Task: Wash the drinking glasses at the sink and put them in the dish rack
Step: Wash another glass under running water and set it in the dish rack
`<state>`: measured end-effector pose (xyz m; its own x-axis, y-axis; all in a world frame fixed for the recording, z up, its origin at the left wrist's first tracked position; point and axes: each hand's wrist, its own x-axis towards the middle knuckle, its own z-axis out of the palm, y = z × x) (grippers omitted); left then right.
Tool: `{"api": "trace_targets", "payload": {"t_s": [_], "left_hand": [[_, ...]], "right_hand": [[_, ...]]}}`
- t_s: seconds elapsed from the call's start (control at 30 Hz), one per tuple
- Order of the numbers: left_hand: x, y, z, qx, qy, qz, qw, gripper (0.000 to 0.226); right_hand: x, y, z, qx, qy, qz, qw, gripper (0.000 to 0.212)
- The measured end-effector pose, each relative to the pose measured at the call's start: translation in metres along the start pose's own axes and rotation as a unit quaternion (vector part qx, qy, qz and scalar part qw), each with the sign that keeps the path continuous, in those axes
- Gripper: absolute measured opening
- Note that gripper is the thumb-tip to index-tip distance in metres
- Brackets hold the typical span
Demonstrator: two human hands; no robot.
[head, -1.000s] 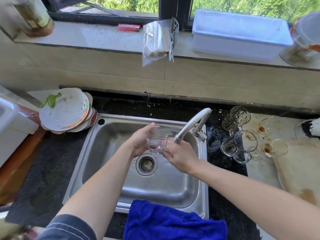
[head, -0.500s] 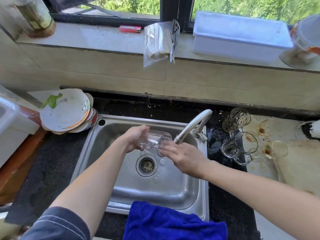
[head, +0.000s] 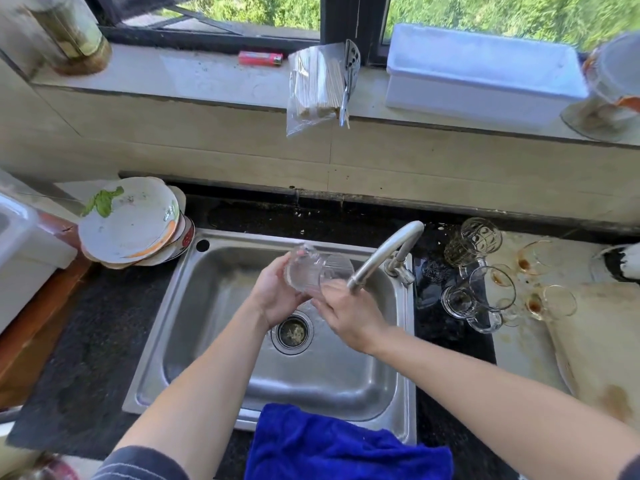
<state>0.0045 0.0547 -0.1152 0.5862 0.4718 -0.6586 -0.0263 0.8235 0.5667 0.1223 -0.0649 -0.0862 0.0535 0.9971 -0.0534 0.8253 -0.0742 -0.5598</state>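
A blue cloth point(head: 346, 445) hangs over the near rim of the sink point(head: 214, 341). Above the drain point(head: 292, 332), both hands meet on one clear glass point(head: 317, 273), tipped on its side just left of the faucet point(head: 384, 252) spout. The left hand point(head: 277, 294) has its grip closed round the glass from the left; the right hand point(head: 349, 315) presses its fingers against the glass's right end from below. Farther right, dirty glasses point(head: 485, 271) lie on the tabletop point(head: 450, 327), and plates point(head: 131, 223) are stacked at left
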Motion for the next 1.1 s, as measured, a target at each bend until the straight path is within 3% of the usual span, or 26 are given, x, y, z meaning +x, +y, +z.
{"api": "trace_targets", "payload": {"t_s": [0.1, 0.17, 0.23, 0.33, 0.4, 0.5, 0.67, 0.83, 1.0, 1.1], "left_hand": [[0.005, -0.001, -0.005, 0.031, 0.026, 0.004, 0.999, 0.056], [0.006, 0.002, -0.01, 0.05, 0.048, 0.011, 0.998, 0.064], [0.005, 0.003, -0.006, 0.072, 0.068, 0.021, 0.995, 0.062], [0.008, 0.0, 0.008, 0.108, 0.078, 0.026, 0.991, 0.052], [0.01, 0.002, 0.006, 0.112, 0.086, 0.028, 0.99, 0.05], [0.007, 0.008, -0.009, 0.097, 0.103, 0.019, 0.99, 0.039], [0.007, -0.005, 0.003, 0.09, 0.07, 0.004, 0.993, 0.043], [0.007, 0.012, -0.018, 0.065, 0.116, 0.026, 0.991, 0.035], [0.005, 0.004, 0.006, 0.116, 0.081, 0.017, 0.99, 0.035], [0.006, 0.011, -0.008, 0.124, 0.102, 0.014, 0.987, 0.036]], "right_hand": [[-0.004, -0.006, 0.0, 0.017, 0.02, -0.052, 0.998, 0.032], [-0.011, 0.007, -0.008, -0.069, 0.045, -0.142, 0.987, 0.028], [-0.011, 0.018, -0.011, -0.16, 0.044, -0.176, 0.97, 0.035], [0.004, 0.016, 0.001, -0.197, -0.001, -0.123, 0.973, 0.039], [0.001, 0.023, 0.004, -0.174, -0.004, -0.142, 0.974, 0.04], [-0.02, 0.04, -0.004, -0.184, 0.014, -0.196, 0.963, 0.04], [-0.006, 0.024, 0.003, -0.228, 0.053, -0.171, 0.957, 0.031], [-0.034, 0.037, -0.004, -0.291, 0.088, -0.136, 0.943, 0.049], [-0.005, 0.023, 0.007, -0.194, 0.008, -0.101, 0.976, 0.048], [-0.013, 0.034, -0.001, -0.184, -0.025, -0.141, 0.972, 0.059]]}}
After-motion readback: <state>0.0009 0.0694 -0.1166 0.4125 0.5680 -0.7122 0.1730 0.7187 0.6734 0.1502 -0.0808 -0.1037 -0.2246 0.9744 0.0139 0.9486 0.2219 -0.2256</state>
